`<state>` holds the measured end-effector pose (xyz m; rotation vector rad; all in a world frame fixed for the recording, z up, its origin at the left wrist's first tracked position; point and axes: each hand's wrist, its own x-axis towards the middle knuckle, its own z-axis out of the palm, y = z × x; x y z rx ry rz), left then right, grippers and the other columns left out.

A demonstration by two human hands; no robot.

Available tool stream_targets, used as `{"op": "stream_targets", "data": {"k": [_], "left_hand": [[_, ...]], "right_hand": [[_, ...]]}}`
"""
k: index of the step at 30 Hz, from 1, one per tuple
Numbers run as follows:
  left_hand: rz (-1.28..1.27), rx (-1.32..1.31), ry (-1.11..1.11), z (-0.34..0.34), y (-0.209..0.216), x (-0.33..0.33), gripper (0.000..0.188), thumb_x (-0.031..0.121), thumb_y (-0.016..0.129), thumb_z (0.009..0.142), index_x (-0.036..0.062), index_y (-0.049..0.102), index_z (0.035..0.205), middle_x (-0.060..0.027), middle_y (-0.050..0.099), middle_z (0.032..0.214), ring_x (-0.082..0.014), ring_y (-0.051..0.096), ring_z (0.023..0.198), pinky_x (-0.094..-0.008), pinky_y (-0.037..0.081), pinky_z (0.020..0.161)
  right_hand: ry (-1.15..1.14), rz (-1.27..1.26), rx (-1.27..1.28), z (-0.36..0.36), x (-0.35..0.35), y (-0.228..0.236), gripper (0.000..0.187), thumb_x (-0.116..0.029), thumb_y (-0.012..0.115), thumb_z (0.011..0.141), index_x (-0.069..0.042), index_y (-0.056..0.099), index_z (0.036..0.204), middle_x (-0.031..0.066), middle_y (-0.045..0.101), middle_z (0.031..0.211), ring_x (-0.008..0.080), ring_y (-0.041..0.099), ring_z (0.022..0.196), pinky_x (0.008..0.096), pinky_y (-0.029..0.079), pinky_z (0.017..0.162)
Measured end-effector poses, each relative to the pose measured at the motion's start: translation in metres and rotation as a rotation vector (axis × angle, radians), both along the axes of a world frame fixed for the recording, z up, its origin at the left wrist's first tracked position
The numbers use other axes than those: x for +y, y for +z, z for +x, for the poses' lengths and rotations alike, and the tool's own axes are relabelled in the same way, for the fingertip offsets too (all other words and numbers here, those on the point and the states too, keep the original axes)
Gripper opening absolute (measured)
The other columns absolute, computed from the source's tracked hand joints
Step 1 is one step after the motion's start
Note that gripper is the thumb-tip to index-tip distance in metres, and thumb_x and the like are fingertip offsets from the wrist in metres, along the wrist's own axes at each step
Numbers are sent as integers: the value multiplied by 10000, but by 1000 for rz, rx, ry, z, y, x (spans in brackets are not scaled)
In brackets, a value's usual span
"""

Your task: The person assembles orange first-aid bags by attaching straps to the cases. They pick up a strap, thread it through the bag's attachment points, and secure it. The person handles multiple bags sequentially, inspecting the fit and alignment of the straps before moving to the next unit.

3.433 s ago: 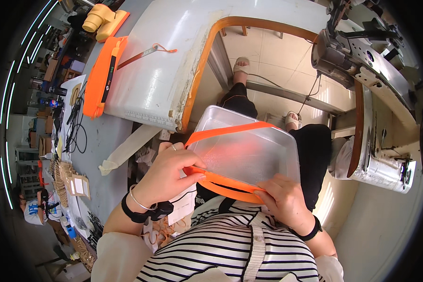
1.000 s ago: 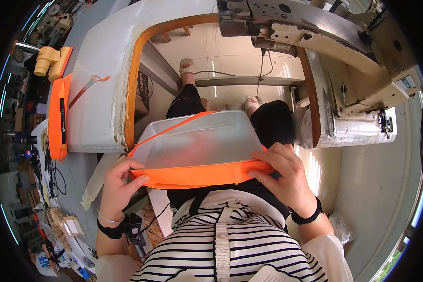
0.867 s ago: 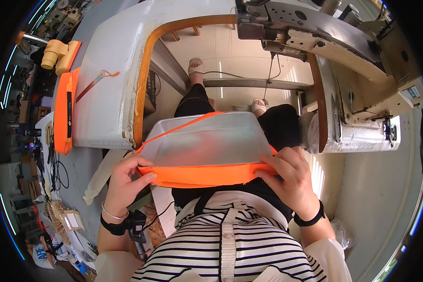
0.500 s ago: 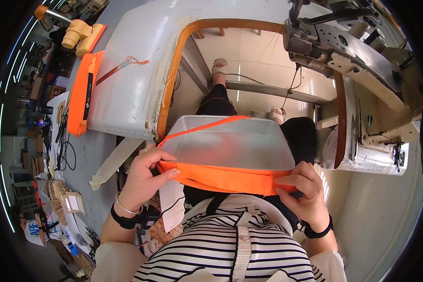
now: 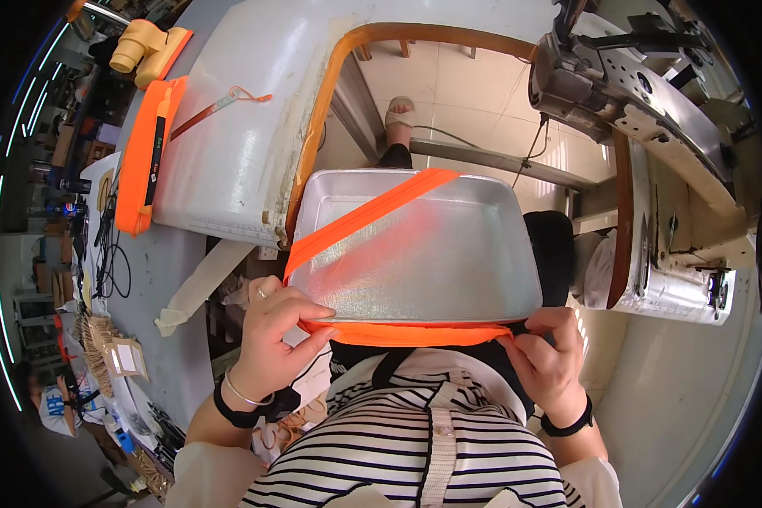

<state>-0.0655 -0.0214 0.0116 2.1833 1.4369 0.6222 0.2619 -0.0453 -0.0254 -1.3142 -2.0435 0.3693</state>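
Note:
A shallow silver metal tray (image 5: 457, 271) with rounded corners sits above my lap, its inside facing up. An orange fabric strip (image 5: 406, 335) runs along its near outer wall, and one stretch crosses the tray slantwise from the left side to the far rim. At the near left corner my left hand (image 5: 275, 343) pinches the strip against the rim between thumb and fingers. My right hand (image 5: 552, 360) grips it at the near right corner, thumb below and fingers curled. Whatever lies under the tray is hidden.
To the right stands a sewing machine (image 5: 643, 93). A white worktop (image 5: 229, 178) with a wood-edged cut-out (image 5: 313, 152) surrounds the tray's far and left sides. On it lie an orange folded fabric piece (image 5: 135, 169), a slim tool with an orange cord (image 5: 216, 110) and a yellow-and-orange device (image 5: 148, 52).
The tray has tipped, so more of its inside faces me, and its far rim has risen in view. The near strip looks narrower. Both hands keep their grip.

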Motion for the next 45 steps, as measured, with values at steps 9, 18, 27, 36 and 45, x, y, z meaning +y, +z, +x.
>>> {"op": "stream_targets", "data": {"k": [9,18,27,36,45], "left_hand": [[237,5,-46,-1,-16,-15,274,111,820,629,142,660,850,50,633,783,-188,426,664,-355,314,733],[274,27,-46,-4,-24,-18,313,103,816,613,141,646,873,46,610,766,-194,429,664,-359,317,724],[82,-12,12,-4,-35,-17,252,106,802,647,126,641,840,18,567,712,-203,434,667,-349,320,756],[-78,4,14,-4,-29,-9,226,119,794,658,91,616,794,-19,564,707,-212,465,662,-341,330,731],[-51,48,-15,1,-21,-3,222,142,793,664,98,610,782,-7,545,690,-202,444,655,-345,307,742]], "right_hand": [[51,33,19,5,-4,-16,279,-8,807,577,-60,552,680,73,662,949,190,534,623,320,412,596],[14,-23,91,2,-8,-21,268,9,797,595,-71,561,694,59,664,918,198,568,681,343,406,669],[-29,-177,160,-6,-6,-28,268,49,773,639,-61,541,717,73,645,896,208,572,674,322,408,706],[-63,-322,229,-6,-4,-35,247,70,755,668,-54,548,720,72,637,879,172,558,602,290,400,702],[-148,-460,202,-13,3,-22,169,55,717,704,-43,616,799,59,615,857,183,563,647,298,396,701]]}}
